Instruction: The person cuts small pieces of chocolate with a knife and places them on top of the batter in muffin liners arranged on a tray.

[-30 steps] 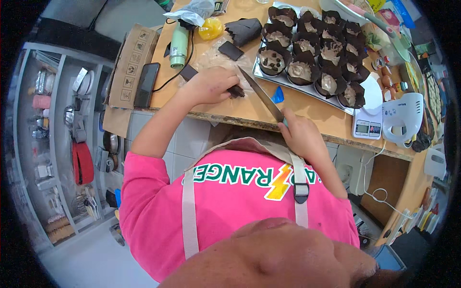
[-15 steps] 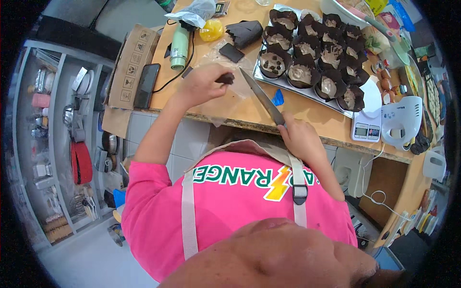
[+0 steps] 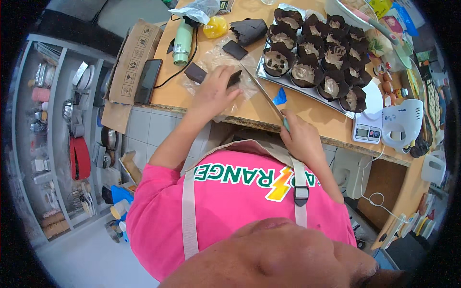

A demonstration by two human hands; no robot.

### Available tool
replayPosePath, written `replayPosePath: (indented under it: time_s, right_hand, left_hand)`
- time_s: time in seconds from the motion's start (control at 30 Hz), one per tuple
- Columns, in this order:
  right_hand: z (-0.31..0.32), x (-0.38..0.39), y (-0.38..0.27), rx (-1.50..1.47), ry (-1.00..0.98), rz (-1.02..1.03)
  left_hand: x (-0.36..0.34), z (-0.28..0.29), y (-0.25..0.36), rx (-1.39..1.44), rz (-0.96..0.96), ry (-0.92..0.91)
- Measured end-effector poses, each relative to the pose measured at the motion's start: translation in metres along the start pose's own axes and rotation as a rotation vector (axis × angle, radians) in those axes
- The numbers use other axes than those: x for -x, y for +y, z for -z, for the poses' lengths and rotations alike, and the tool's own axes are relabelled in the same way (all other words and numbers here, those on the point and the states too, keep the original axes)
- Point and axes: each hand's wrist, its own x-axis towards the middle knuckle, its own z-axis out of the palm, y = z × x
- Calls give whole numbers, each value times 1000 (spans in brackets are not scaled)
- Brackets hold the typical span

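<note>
My left hand (image 3: 217, 93) grips a dark brown piece, apparently chocolate (image 3: 234, 79), low over a clear plastic sheet (image 3: 212, 62). A dark block (image 3: 196, 73) lies just left of it, and a flat dark slab (image 3: 235, 50) is farther back. My right hand (image 3: 300, 135) holds a long knife (image 3: 264, 93) by its teal handle, the blade angled up-left toward the piece. A blue scrap (image 3: 280, 97) lies right of the blade. Beyond it, a metal tray (image 3: 261, 71) bears several dark paper cups (image 3: 303, 73) with pale brown filling, one dotted with dark chunks.
Left: green bottle (image 3: 182, 43), yellow bundle (image 3: 215, 27), phone (image 3: 148, 80), cable, cardboard (image 3: 129, 65). Right: white scale (image 3: 366, 128), hand mixer (image 3: 402, 122), bowl with spatula, eggshells (image 3: 387, 86). The table's worn front edge (image 3: 249, 122) runs before me; shelving (image 3: 67, 144) stands at far left.
My left hand lifted the dark piece slightly, then lowered and moved rightward with it, uncovering the block at left. My right hand stays on the knife, whose blade now appears narrower.
</note>
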Motion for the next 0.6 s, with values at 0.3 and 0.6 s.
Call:
replayPosePath:
  time_s: [0.3, 0.6]
  right_hand:
    - [11, -11, -3, 8, -27, 33]
    - [18, -15, -13, 16, -66, 0]
  left_hand:
    - [67, -27, 15, 747, 161, 145]
    - [62, -13, 25, 1567, 568, 240]
